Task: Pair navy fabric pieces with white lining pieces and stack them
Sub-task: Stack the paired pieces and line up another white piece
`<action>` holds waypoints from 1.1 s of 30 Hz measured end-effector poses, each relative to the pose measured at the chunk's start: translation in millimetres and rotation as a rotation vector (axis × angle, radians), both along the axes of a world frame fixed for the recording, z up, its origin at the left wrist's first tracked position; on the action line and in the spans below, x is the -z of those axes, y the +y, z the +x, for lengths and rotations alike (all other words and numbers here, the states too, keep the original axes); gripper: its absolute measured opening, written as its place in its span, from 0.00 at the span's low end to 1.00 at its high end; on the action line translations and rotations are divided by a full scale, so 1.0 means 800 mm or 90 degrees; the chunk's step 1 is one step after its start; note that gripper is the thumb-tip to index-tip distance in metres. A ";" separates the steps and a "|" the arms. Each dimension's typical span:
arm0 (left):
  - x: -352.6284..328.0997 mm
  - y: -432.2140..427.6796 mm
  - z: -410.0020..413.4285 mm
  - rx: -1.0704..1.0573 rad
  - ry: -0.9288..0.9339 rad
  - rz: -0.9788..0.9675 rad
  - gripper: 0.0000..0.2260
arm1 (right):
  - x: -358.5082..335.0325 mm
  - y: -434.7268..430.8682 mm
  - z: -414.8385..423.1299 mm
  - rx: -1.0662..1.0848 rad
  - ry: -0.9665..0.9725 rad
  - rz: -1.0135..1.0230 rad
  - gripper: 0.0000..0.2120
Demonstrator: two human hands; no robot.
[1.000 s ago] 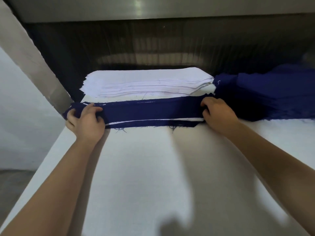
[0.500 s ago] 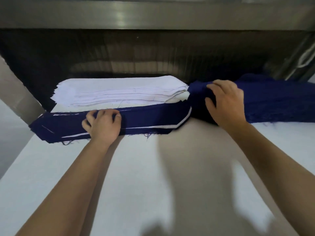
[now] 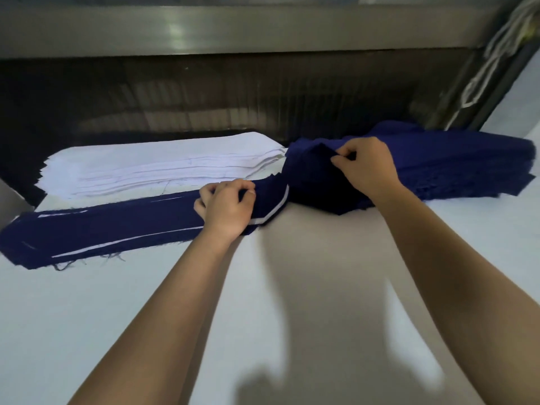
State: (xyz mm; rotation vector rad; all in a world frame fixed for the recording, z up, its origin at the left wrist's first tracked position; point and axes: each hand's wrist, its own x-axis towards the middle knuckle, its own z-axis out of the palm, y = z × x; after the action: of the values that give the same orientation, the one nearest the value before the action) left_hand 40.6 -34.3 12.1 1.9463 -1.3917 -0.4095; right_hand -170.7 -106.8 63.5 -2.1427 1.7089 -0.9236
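A long stack of paired navy strips [image 3: 111,229] with white lining edges showing lies across the white table at the left. My left hand [image 3: 226,207] rests with curled fingers on its right end. Behind it sits a pile of white lining pieces [image 3: 163,166]. To the right is a heap of navy fabric pieces [image 3: 455,162]. My right hand [image 3: 368,168] pinches the top navy piece [image 3: 315,168] at the heap's left end and lifts its edge.
The white table surface [image 3: 321,287] spreads toward me. A dark recess with a metal beam [image 3: 233,30] runs behind the piles. White cords [image 3: 491,54] hang at the upper right by a metal post.
My left hand slid right along the paired stack to its right end. My right hand went from lying flat on the navy heap to pinching and raising the top piece. The view shifted right.
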 end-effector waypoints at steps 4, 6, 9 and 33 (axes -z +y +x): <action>-0.011 -0.004 -0.033 0.032 0.039 -0.047 0.11 | 0.000 -0.004 0.002 0.041 -0.123 0.004 0.04; -0.018 -0.004 -0.047 0.056 0.070 -0.081 0.13 | 0.000 -0.004 0.002 0.038 -0.186 0.008 0.03; -0.035 -0.004 -0.068 0.125 0.138 -0.143 0.17 | 0.001 -0.002 -0.001 0.022 -0.248 0.000 0.03; -0.033 0.042 -0.041 0.096 0.330 -0.147 0.14 | 0.051 0.044 -0.079 0.048 0.088 -0.289 0.12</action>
State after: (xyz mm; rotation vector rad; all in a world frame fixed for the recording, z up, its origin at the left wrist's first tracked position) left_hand 7.8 -1.0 38.2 1.4204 -1.1831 -0.7300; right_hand -233.6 -71.8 23.0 -2.4860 1.7889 -1.3199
